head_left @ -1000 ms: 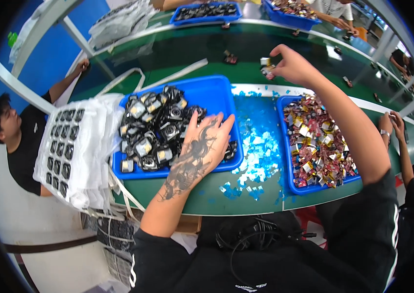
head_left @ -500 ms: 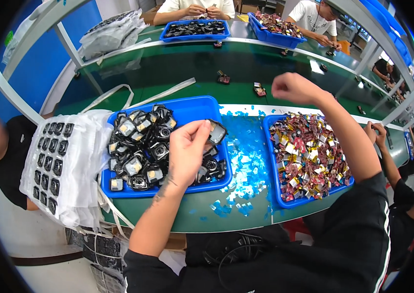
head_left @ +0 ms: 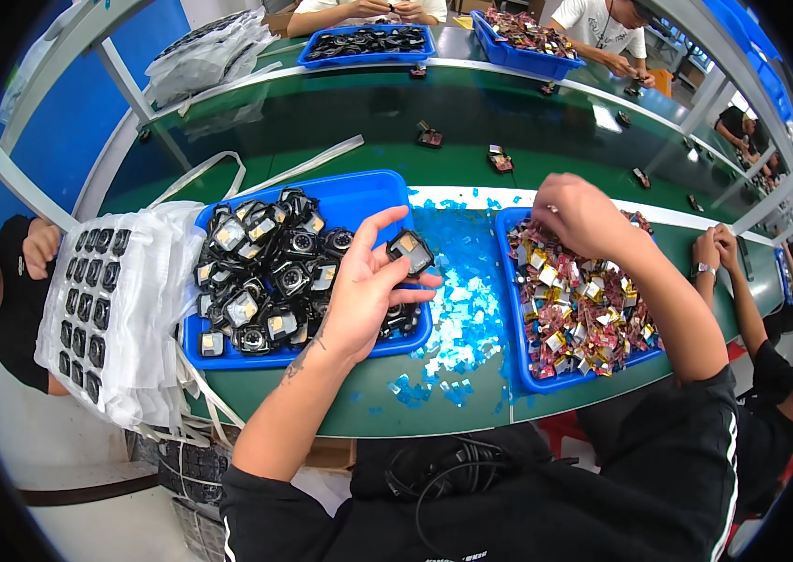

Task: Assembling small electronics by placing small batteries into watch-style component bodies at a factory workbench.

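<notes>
A dark, square smartwatch case (head_left: 410,251) with a grey face is held between the thumb and fingers of my left hand (head_left: 357,298), its other fingers spread. This hand hovers over the right side of a blue tub (head_left: 373,199) heaped with similar black cases (head_left: 265,272). My right hand (head_left: 579,214) is at the far part of a second blue tub (head_left: 546,382), its fingers bent together at the heap of small red circuit boards with silver and yellow parts (head_left: 584,309). Whatever those fingers pinch is hidden.
Blue film scraps (head_left: 457,328) litter the table between the tubs. White packing sheets with rows of cases (head_left: 88,309) stand at left. Loose boards (head_left: 499,159) lie on the green belt (head_left: 322,112). Co-workers sit opposite and on both sides.
My right hand has come down from above the belt to the boards in the right tub. My left hand's fingers have spread, with the watch case still held.
</notes>
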